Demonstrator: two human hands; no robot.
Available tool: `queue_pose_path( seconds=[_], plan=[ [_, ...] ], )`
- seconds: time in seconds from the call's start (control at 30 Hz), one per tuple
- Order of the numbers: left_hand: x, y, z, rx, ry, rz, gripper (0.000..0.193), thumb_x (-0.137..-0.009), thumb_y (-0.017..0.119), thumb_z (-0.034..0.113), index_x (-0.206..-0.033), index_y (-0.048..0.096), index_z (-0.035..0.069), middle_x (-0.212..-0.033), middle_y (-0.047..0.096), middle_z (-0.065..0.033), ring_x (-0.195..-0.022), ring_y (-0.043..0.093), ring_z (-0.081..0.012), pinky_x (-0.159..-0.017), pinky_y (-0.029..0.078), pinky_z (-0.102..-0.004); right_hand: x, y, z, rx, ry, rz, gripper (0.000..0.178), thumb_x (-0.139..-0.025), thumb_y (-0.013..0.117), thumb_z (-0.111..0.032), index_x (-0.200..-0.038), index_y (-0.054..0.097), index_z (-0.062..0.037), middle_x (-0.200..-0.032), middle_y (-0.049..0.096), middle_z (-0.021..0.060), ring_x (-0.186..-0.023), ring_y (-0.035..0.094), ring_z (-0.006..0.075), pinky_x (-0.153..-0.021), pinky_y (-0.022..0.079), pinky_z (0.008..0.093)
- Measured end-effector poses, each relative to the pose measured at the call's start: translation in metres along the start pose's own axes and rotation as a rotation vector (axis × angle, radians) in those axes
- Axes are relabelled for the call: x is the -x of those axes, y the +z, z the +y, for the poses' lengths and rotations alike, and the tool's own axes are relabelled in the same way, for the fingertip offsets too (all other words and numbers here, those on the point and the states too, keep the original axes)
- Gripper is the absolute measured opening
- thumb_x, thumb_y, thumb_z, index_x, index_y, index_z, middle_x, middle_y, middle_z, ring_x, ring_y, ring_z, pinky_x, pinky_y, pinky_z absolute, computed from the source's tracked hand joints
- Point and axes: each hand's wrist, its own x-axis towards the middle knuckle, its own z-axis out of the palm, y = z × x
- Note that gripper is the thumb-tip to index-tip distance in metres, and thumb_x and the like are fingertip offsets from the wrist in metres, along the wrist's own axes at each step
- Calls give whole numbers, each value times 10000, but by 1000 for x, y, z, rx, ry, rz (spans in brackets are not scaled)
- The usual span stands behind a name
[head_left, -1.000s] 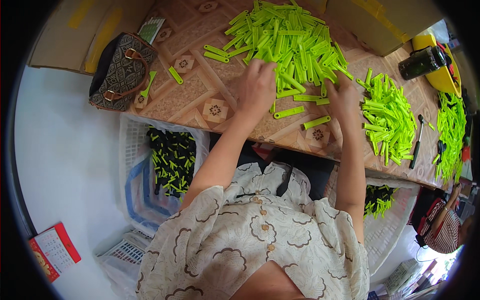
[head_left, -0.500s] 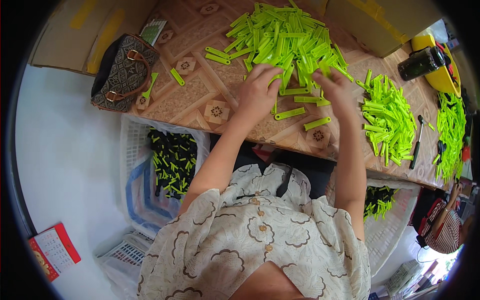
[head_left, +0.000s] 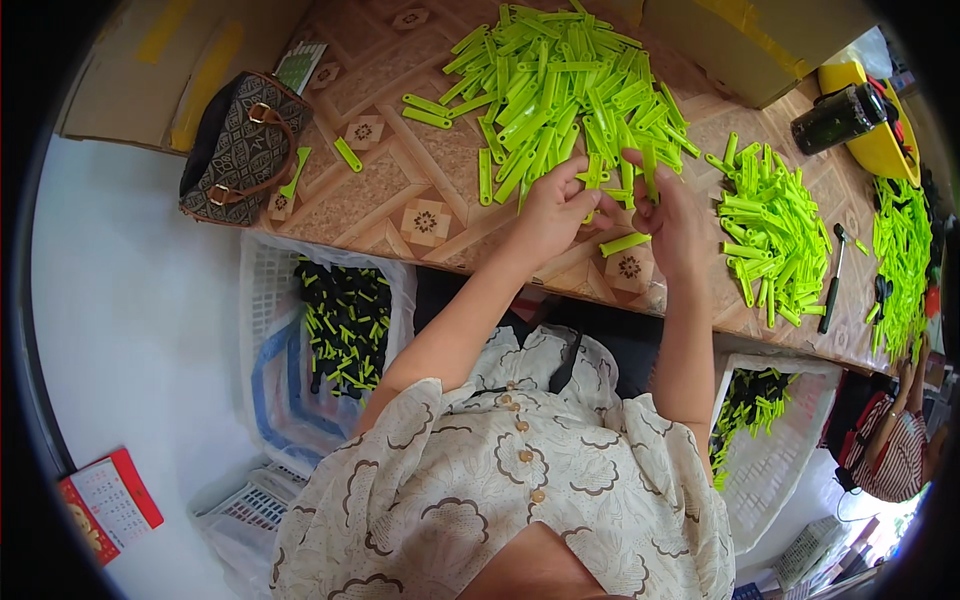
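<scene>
Our left hand point(head_left: 552, 216) pinches a green strip point(head_left: 594, 170); our right hand point(head_left: 677, 225) pinches a second strip point(head_left: 650, 172); we hold both beside the green heap point(head_left: 560, 85) on the patterned tabletop point(head_left: 385, 185); a handbag point(head_left: 240, 150) sits left, near a white wall point(head_left: 130, 300).

Left of centre, the bench point(head_left: 455, 190) offers a wide passage, broken by a few loose strips point(head_left: 347, 154); the large green heap point(head_left: 560, 85) blocks upper centre; the smaller heap point(head_left: 775, 230) and black bottle point(head_left: 835, 121) crowd the right; the handbag point(head_left: 240, 150) bars upper left.
</scene>
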Motion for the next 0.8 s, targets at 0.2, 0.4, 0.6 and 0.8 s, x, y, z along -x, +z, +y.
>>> queue_pose_path(
  seconds=[0.2,0.4,0.6,0.8],
  plan=[
    [-1,11,-6,218,-67,74,250,-912,462,-20,-1143,549,15,-1006,622,-43,-849,624,-117,-723,552,-258,17,18,32,864,-747,265,298,-887,584,-103,-1174,609,-27,-945,497,123,-818,511,216,-713,428,323],
    [2,11,-7,496,-152,13,202,-945,503,80,-1120,598,45,-954,591,12,-854,559,-63,-687,544,-274,26,26,34,987,-701,308,332,-850,626,-86,-1181,611,-65,-867,521,130,-794,528,281,-703,437,362],
    [1,11,-16,324,105,48,187,-949,551,146,-1064,635,25,-976,627,-13,-919,556,-79,-786,473,-252,22,27,36,928,-831,332,339,-823,649,-52,-1160,614,-66,-949,587,136,-801,580,298,-683,462,372],
    [8,10,-3,218,120,97,176,-945,566,166,-993,652,21,-889,631,-6,-852,571,-81,-779,457,-235,24,32,26,880,-842,340,337,-798,679,-46,-1132,638,-74,-892,588,116,-779,577,274,-676,467,350]
  ],
)
